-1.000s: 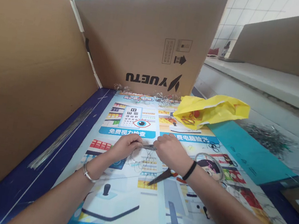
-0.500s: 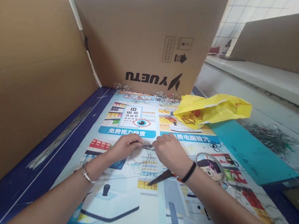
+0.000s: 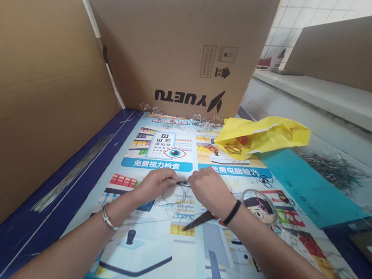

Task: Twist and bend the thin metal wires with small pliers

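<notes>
Hardly changed over the last second, the right hand (image 3: 212,191) grips pliers (image 3: 183,183) pointing toward the left hand (image 3: 157,185), whose fingertips pinch, apparently on the wire loops (image 3: 177,199) just below. Close work continues in place.

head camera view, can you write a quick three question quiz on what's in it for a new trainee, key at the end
1. Multiple choice: on which arm is the black band worn?
A) the left
B) the right
C) both

2. True or false: the slim metal tool shows in the gap between the left hand and the right hand.

3. Short answer: what dark-bladed thing lies on the printed sheet, just below the right hand in the picture?

Key:
1. B
2. True
3. The scissors
</notes>
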